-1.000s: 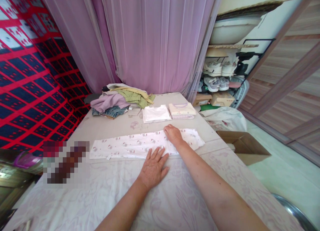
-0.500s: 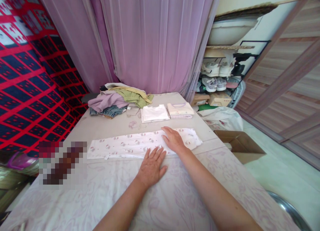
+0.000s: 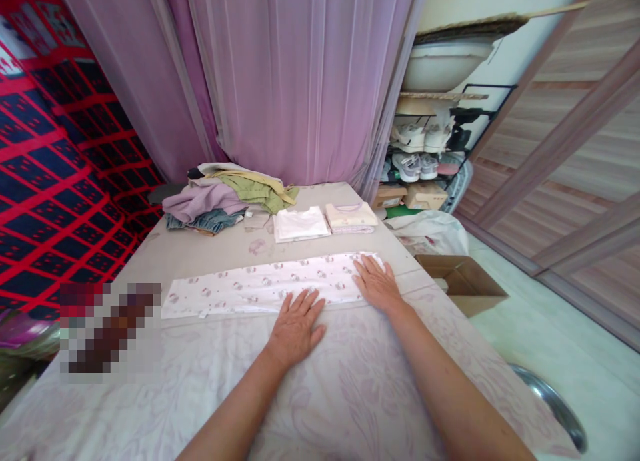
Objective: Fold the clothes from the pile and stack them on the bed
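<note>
A white garment with small printed figures (image 3: 260, 284), folded into a long strip, lies across the cloth-covered surface (image 3: 210, 374). My left hand (image 3: 297, 324) lies flat with its fingertips on the strip's near edge, around the middle. On the strip's right end rests my right hand (image 3: 377, 284), palm down with fingers spread. Neither hand grips anything. Beyond the strip are a folded white garment (image 3: 301, 224) and, to its right, a folded cream garment with a lilac neckline (image 3: 351, 216).
A loose heap of clothes (image 3: 225, 198) sits at the far left. Right of the surface, on the floor, are an open cardboard box (image 3: 473, 281) and a metal basin (image 3: 553, 401). A shoe rack (image 3: 425, 138) stands behind. Purple curtains (image 3: 295, 81) hang at the back.
My right hand has slid right along the strip to its end, and that end now lies flatter. The left hand stays at the near edge. The view has shifted slightly.
</note>
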The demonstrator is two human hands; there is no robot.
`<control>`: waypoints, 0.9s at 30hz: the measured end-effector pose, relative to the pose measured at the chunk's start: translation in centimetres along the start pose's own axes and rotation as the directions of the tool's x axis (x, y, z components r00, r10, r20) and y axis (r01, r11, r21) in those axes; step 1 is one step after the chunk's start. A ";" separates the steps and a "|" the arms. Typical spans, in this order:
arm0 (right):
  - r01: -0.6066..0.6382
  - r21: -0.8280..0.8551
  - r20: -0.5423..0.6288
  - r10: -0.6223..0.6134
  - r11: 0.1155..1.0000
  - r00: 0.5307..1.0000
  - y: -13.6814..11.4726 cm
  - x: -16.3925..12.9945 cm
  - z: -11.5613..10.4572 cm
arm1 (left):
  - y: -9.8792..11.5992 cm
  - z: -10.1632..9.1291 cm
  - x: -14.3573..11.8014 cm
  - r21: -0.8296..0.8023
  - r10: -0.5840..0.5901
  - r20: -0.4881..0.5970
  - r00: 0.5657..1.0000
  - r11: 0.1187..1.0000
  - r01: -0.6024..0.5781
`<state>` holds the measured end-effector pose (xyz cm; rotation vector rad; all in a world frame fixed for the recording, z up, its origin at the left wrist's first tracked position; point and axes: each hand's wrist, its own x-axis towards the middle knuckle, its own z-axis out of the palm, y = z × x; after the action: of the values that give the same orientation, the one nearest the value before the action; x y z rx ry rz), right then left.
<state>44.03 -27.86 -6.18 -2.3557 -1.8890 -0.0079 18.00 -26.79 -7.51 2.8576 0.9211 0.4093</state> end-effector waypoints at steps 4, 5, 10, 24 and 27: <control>0.012 0.027 -0.045 -0.011 1.000 0.999 0.5 -0.2 0.5 | 0.1 -0.1 0.0 0.011 -0.007 0.010 1.000 1.000 0.007; 0.014 0.055 -0.087 -0.009 0.998 0.996 0.6 -0.3 0.6 | 0.1 -0.1 0.0 0.016 -0.007 0.015 1.000 1.000 0.007; 0.120 0.245 -0.292 -0.044 0.962 0.955 2.0 -1.7 0.7 | -0.1 0.2 -0.1 0.034 -0.005 0.016 1.000 0.999 0.004; 0.358 0.173 -0.257 -0.309 0.918 0.916 -1.1 -3.9 -0.8 | 0.0 -0.3 0.0 0.036 -0.008 0.046 0.999 0.999 0.006; 0.379 0.169 -0.227 -0.339 0.910 0.913 -0.7 -4.4 -0.4 | 0.0 -0.2 0.0 0.042 -0.007 0.037 0.999 0.999 0.005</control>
<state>42.40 -31.99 -6.02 -1.7746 -2.0823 -0.0651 17.92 -26.77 -7.30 2.8891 0.9428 0.3395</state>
